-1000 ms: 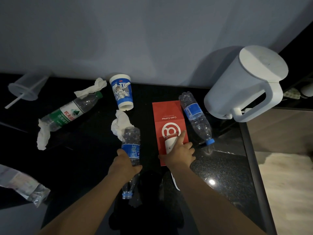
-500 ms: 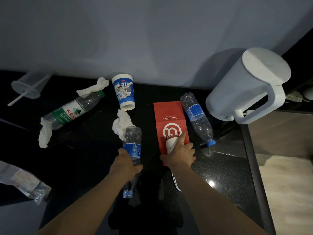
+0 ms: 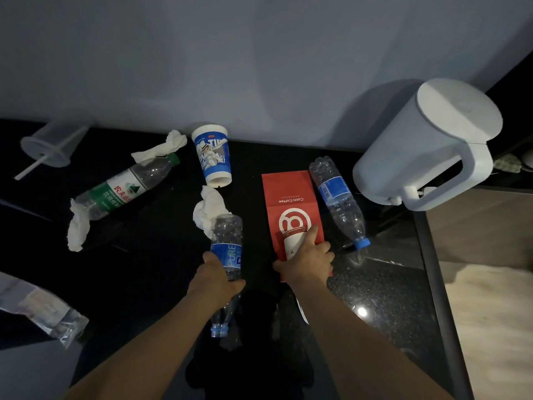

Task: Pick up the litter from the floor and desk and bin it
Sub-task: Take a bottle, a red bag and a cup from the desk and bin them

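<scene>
The glossy black desk (image 3: 138, 272), speckled like stone at its right end, bears a smooth white plastic jug (image 3: 418, 157) with a flat round lid. Left of the jug lies a flat red paper bag (image 3: 288, 189) – the right hand (image 3: 307, 261) grips its near end, forefinger straight, other fingers curled. The left hand (image 3: 215, 280) wraps a ribbed clear bottle (image 3: 226, 235) just beside a crumpled tissue (image 3: 209, 210).

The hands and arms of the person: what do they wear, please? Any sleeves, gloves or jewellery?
The left hand and the right hand are bare: no gloves, no rings that I can see. The forearms are bare too, with no sleeves, watch or bracelet in view. The light is dim, so small details may be missed.
</scene>
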Motion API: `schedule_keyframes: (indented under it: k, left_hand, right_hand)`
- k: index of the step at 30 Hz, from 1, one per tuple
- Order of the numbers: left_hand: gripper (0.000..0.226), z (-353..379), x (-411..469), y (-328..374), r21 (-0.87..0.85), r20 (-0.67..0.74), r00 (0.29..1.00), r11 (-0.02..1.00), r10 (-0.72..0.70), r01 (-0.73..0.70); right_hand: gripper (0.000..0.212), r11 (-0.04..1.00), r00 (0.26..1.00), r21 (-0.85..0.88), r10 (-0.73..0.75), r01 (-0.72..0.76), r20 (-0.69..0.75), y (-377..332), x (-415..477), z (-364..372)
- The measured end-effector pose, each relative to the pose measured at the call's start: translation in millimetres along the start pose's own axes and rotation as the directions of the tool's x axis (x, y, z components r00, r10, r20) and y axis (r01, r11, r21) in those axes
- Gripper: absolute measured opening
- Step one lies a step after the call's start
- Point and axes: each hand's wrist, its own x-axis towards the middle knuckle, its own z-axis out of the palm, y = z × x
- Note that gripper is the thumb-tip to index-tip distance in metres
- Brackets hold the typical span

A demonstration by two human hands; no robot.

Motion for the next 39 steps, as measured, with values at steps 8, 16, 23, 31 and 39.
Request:
schedule_keyframes:
  k: [8, 16, 23, 31, 39]
  left_hand:
    - [0.075, -0.3, -0.7, 0.8, 0.003, -0.001, 1.0, 1.0, 0.015, -0.015]
    - [0.076, 0.4, -1.0, 0.5, 0.019, -0.017, 1.0, 1.0, -0.008, 0.009]
    - [0.077, 4.2, 1.2, -0.5, 0.017, -0.035, 0.999, 1.0, -0.013, 0.013]
    - [0.077, 5.2, 3.8, -1.2, 0.023, -0.044, 0.999, 1.0, -0.007, 0.008]
    - [0.073, 5.5, 1.3, -1.2, 0.043, -0.065, 0.998, 0.999, 0.006, -0.003]
  right_hand:
    - [0.122, 0.991, 0.998, 0.121, -0.067, 0.066, 0.002, 11.0, 2.6, -10.9]
    - [0.12, 0.993, 0.996, 0.076, -0.093, 0.092, 0.012, 11.2, -0.1, -9.1]
    - [0.135, 0.997, 0.997, -0.033, -0.07, 0.071, 0.009, 6.0, 1.7, 0.3]
    - [0.129, 0.993, 0.992, 0.005, -0.122, 0.122, -0.012, 9.9, -2.1, 1.9]
    - [0.121, 0.958, 0.981, 0.219, -0.195, 0.188, 0.014, 22.7, 1.3, -14.8]
